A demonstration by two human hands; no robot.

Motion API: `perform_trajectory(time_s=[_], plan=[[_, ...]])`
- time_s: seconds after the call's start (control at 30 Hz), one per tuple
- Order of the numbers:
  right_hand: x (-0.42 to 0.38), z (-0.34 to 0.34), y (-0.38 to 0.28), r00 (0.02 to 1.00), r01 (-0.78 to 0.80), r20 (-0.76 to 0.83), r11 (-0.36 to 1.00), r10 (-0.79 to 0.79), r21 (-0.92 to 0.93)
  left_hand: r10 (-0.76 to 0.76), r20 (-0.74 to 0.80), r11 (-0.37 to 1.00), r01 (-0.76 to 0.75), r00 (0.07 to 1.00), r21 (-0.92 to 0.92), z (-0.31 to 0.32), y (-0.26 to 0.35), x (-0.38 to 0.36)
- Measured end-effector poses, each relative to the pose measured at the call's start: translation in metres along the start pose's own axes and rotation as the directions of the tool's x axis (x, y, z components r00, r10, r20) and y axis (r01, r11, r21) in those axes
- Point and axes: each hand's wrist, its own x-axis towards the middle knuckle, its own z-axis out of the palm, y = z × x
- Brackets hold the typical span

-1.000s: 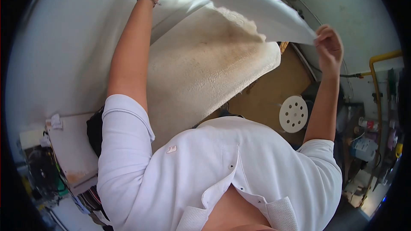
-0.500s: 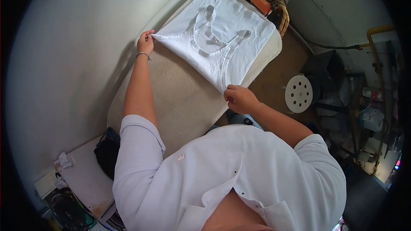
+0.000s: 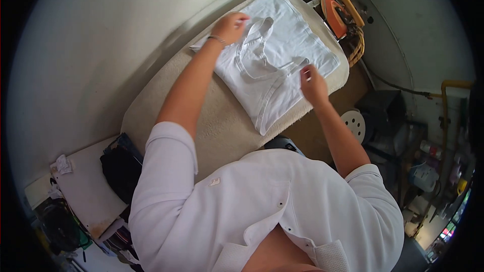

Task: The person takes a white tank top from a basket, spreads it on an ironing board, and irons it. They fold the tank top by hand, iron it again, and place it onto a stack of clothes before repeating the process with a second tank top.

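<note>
A white sleeveless top with narrow straps lies on a padded beige ironing board. My left hand is over the top's left side, close to one raised strap, its fingers loosely curled and slightly blurred. Beside the other strap, near the right edge of the top, is my right hand. Its fingers are bent with a small gap at the thumb. I see no cloth held in either hand. The top's lower corner lies flat near the board's front edge, and part of its left side is hidden by my left hand.
An orange iron with a wooden handle rests at the board's far right end, its wrapped cord hanging beside it. A wall runs along the left. Dark clothes lie on a low surface. A round perforated white seat stands at right.
Both hands have let go of the top's near corners and moved farther up over it, toward the straps. The near edge now lies on the board. The camera view has shifted slightly.
</note>
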Motion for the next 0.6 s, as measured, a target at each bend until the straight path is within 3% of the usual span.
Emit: perform_trajectory(time_s=[0.03,0.1,0.13,0.2,0.27,0.33,0.37,0.43,0.47,0.5,0.53,0.6], plan=[[0.02,-0.003,0.012,0.996,-0.086,0.028,0.996,0.086,-0.011,-0.017,0.038,0.999,0.019,0.999,-0.035,0.015,0.011,0.015],[0.047,-0.013,0.022,0.961,-0.243,0.138,0.97,0.239,0.019,0.052,0.008,0.992,-0.053,0.999,0.111,0.05,0.01,0.041],[0.055,-0.018,0.013,0.964,-0.231,0.139,0.973,0.227,0.016,0.051,-0.004,0.993,-0.05,0.999,0.112,0.059,0.018,0.049],[0.062,-0.021,-0.004,0.806,-0.517,0.358,0.855,0.47,0.042,-0.228,-0.022,0.892,0.218,0.974,0.395,0.076,0.03,0.054],[0.069,-0.01,0.008,0.809,-0.514,0.352,0.857,0.471,0.034,-0.312,-0.017,0.863,0.291,0.95,0.413,0.074,0.031,0.061],[0.073,0.005,0.029,0.855,-0.458,0.338,0.879,0.394,0.136,-0.226,0.173,0.9,0.138,0.959,0.413,0.062,0.025,0.063],[0.07,0.007,0.031,0.852,-0.456,0.349,0.88,0.39,0.129,-0.239,0.17,0.899,0.151,0.956,0.412,0.053,0.023,0.059],[0.055,-0.006,0.0,0.975,-0.17,0.178,0.957,0.129,0.237,-0.149,0.143,0.968,0.115,0.979,0.222,0.016,0.029,0.045],[0.043,-0.013,-0.018,0.974,-0.168,0.19,0.957,0.124,0.238,-0.086,0.095,0.989,0.074,0.992,0.127,-0.006,0.025,0.03],[0.026,-0.021,-0.04,0.971,0.067,0.215,0.979,-0.108,0.191,-0.026,0.041,0.999,0.025,0.999,0.033,-0.03,0.015,0.011],[0.007,-0.027,-0.063,0.91,0.3,0.248,0.941,-0.331,0.154,-0.014,0.047,1.0,0.015,0.999,-0.022,-0.056,0.003,-0.012],[-0.04,-0.025,-0.111,0.732,0.386,0.505,0.889,-0.458,0.247,-0.025,0.097,0.989,0.039,0.995,-0.142,-0.111,-0.017,-0.074]])
